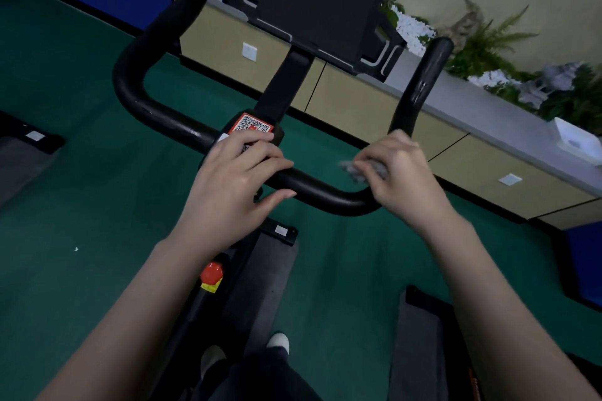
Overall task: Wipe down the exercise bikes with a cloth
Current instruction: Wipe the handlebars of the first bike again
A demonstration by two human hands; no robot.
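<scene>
Right hand (404,172) grips grey cloth (365,169) against black handlebar (312,187) at right bend. Left hand (234,179) rests on bar centre, fingers relaxed, by QR sticker (250,124).

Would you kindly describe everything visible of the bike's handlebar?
The handlebar is a black tube, matt with shiny scuffs. Its cross bar bends at each side into horns rising forward; the right one ends in a rounded tip. A red QR sticker sits at its centre clamp. The left hand rests on it beside the sticker, fingers fairly straight; the right hand grips a grey cloth against the right bend.
</scene>
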